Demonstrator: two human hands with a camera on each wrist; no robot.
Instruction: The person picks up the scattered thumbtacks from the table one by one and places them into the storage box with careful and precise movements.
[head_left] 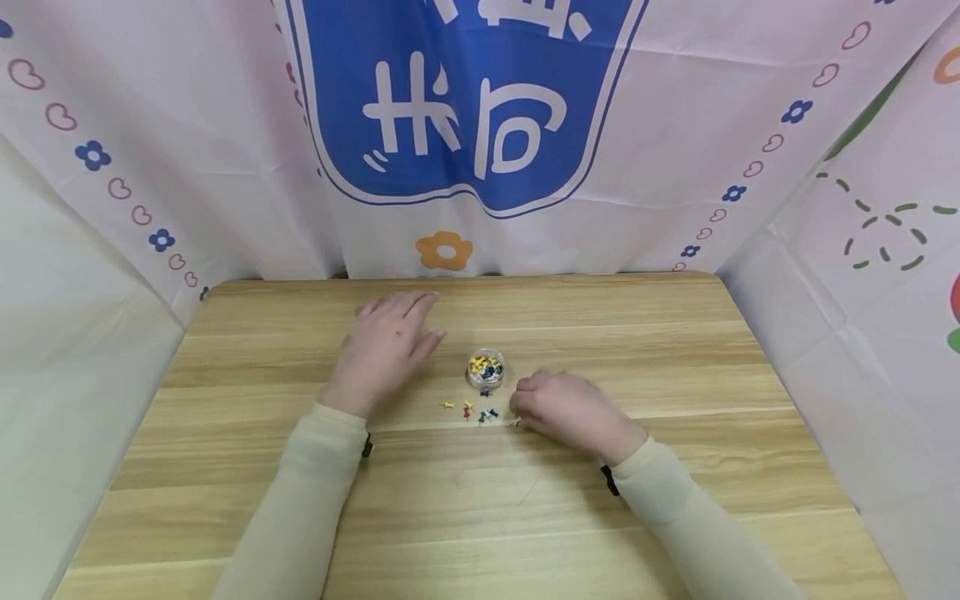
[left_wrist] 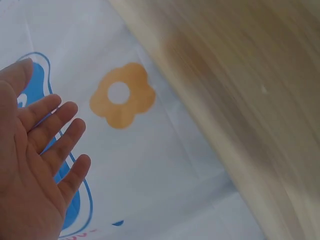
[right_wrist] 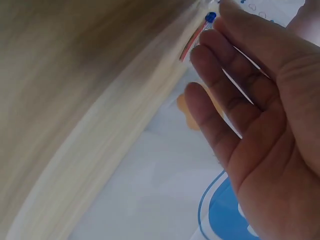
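My right hand (head_left: 566, 414) is low over the table, its fingertips right beside a white push pin (head_left: 516, 422). In the right wrist view, three fingers (right_wrist: 215, 112) extend in a slight bend and the thumb lies close to them; a blue push pin (right_wrist: 210, 17) shows near the fingertips. My left hand (head_left: 384, 346) is left of the round clear box (head_left: 486, 379), palm down, fingers loosely spread and holding nothing. Push pins (head_left: 483, 365) in several colours fill the box. Loose yellow (head_left: 448, 405), red (head_left: 467, 412), green (head_left: 482, 418) and blue (head_left: 492, 413) pins lie in front of it.
The wooden table (head_left: 450, 517) carries everything. A white curtain (head_left: 247, 217) with a blue emblem hangs along its far edge, and white cloth (head_left: 840, 350) flanks the right side. Both sleeved forearms (head_left: 300, 500) reach in from the near edge.
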